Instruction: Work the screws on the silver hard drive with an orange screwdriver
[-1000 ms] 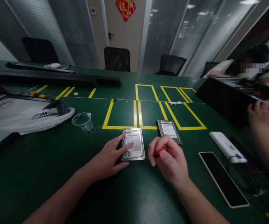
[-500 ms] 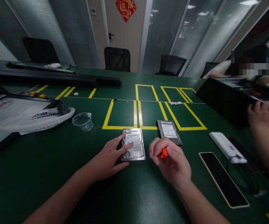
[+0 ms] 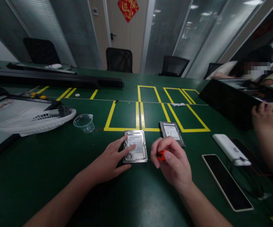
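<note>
A silver hard drive lies flat on the green table, label up. My left hand rests on its left side with fingers spread, the index finger on the label. My right hand hovers just right of the drive, fingers curled round a small tool with an orange handle; its tip is hidden. A second hard drive lies a little behind my right hand.
A clear plastic cup and a white mesh basket sit at the left. A black phone and a white power bank lie at the right. Another person's hand rests by a black box. Yellow tape rectangles mark the table.
My right hand has turned slightly around the orange-handled tool, staying beside the drive. My left hand and the drive have not moved.
</note>
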Tool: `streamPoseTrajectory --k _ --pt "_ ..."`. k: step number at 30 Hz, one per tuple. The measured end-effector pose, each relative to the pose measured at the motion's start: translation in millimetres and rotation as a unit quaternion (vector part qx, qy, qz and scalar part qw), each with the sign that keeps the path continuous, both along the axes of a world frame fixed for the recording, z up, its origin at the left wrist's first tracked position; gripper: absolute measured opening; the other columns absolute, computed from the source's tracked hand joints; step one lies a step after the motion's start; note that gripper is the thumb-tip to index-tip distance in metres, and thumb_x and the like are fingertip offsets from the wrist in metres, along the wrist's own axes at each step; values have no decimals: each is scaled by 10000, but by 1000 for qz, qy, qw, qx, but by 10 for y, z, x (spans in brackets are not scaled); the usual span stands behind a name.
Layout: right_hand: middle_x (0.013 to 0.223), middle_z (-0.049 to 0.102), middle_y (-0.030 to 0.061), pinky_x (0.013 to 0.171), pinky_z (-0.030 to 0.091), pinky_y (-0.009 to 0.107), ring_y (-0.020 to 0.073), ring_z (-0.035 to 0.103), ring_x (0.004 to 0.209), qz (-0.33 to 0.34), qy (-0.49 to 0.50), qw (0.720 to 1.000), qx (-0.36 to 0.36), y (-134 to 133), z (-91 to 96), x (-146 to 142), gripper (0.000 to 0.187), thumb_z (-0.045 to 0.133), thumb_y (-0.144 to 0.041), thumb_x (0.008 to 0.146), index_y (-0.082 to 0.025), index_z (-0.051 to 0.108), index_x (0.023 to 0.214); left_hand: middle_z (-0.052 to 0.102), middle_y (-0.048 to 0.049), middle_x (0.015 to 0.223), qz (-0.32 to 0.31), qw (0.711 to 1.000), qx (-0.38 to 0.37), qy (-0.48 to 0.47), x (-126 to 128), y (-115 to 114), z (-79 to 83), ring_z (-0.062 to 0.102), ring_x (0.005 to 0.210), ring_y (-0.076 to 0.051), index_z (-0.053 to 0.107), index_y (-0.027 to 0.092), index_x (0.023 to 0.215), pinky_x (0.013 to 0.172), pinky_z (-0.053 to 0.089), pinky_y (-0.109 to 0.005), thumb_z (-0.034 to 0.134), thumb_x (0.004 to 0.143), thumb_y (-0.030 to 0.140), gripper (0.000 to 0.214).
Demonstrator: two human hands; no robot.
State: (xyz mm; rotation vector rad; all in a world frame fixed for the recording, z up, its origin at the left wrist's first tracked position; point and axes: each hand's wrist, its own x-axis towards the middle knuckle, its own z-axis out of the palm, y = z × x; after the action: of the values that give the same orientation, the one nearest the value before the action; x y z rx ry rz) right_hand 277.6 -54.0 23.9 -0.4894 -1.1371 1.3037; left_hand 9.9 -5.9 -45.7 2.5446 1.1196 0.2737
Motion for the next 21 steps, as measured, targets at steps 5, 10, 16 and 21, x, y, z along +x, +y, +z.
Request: streamPoseTrajectory --k 5,10,16,21 --pt "954 713 69 623 360 337 144 529 645 -10 -8 1000 4 -4 24 16 309 604 -374 1116 -178 834 1052 32 -39 1926 2 1000 0 5 1 2 -2 262 1707 -482 292 492 1801 1315 365 -708 811 1053 430 912" --pt "924 686 77 647 361 354 170 510 669 -1 -6 1000 0 -3 33 19 385 532 -376 1124 -175 825 978 18 -46 1927 0 1000 2 9 -2 6 -4 261 1706 -488 268 491 1807 1303 375 -718 804 1057 446 923" --pt "941 684 53 684 400 344 169 565 705 -4 -27 1000 8 -3 26 20 267 662 -392 1101 -192 787 976 47 -72 1923 -6 1000 8 2 -4 7 -5 265 1707 -479 299 470 1803 1314 358 -708 804 1057 430 902" --pt "940 687 25 699 435 331 164 602 716 -15 -26 999 12 -6 -8 19 163 749 -372 1069 -220 733 1012 59 -72 1922 -7 1000 11 -6 -2 6 0 273 1704 -479 315 468 1799 1313 363 -707 812 1051 414 900"
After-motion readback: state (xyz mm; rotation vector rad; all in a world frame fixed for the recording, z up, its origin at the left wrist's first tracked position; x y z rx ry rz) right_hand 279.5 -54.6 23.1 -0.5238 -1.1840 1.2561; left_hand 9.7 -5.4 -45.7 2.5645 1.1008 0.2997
